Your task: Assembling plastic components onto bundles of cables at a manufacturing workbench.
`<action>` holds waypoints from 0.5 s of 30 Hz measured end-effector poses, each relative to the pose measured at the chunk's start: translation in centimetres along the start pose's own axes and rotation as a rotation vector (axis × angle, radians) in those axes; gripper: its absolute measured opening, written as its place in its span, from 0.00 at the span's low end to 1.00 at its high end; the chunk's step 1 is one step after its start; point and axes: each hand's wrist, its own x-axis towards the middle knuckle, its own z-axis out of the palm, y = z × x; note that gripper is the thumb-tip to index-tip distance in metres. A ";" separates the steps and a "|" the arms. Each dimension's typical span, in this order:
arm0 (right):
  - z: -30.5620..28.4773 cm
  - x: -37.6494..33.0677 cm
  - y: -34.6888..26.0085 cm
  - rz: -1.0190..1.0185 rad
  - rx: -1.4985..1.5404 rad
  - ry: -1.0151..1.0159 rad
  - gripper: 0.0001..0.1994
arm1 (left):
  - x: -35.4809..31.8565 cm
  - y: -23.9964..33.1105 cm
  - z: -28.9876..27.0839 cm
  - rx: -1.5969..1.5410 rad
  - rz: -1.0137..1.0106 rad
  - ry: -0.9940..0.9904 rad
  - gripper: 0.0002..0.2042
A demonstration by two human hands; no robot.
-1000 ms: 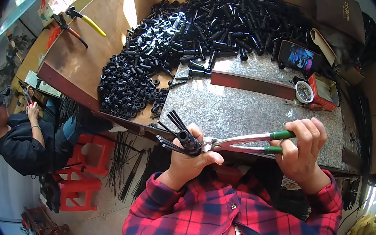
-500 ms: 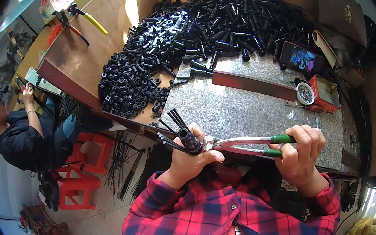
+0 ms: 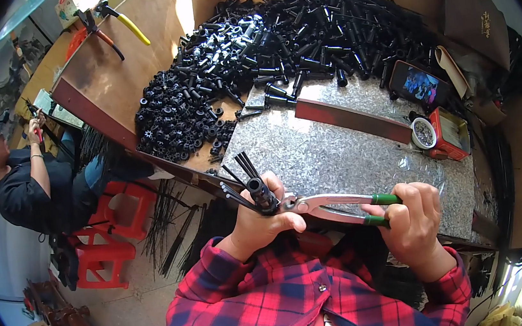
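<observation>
A black tubular piece with several thin black rods (image 3: 262, 195) fanning out around it is gripped in my left hand (image 3: 260, 227), its hollow end turned up. My right hand (image 3: 414, 217) is wrapped round the green-sleeved grips of metal pliers (image 3: 330, 204). The pliers' jaws sit against the right side of the black piece, close to my left thumb. What lies between the jaws is too small to make out. The handles stand somewhat apart.
Heaps of black tubes and rings (image 3: 298, 36) cover the bench's far side. On the stone slab (image 3: 284, 141) are a reddish metal bar (image 3: 353, 120), a phone (image 3: 418, 82) and a white cup (image 3: 424, 133). More pliers (image 3: 124, 25) hang at left. A person (image 3: 25, 183) works beside red stools (image 3: 105, 261).
My right hand has shifted slightly left and down, swinging the pliers' handles lower. My left hand stays almost still with the black piece. The other person's hand has moved a little.
</observation>
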 end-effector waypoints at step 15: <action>0.8 -3.5 1.6 0.874 1.983 -1.489 0.10 | 0.2 0.9 -0.4 0.228 0.326 -0.299 0.32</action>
